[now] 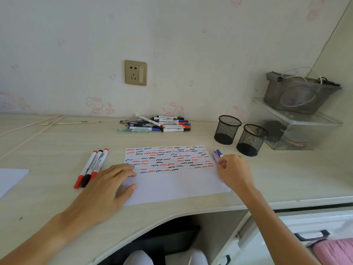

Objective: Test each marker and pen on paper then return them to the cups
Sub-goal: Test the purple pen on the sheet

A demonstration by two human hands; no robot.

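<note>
The left hand (107,185) is lying flat, fingers spread, pinning the paper (172,176) to the counter (57,142); the right hand (234,169) is pinching a purple pen (216,157) and blue marker (219,153) at the sheet's edge, probably ready to cap or test.

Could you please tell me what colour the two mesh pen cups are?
Both mesh cups are black, seen in the head view.

The right hand (234,169) covers most of the pens (217,156) it grips, so their number and lower ends cannot be told. In the far pile of markers (158,124), the printing is too small to read, and a second sheet (11,178) is cut by the left edge.
</note>
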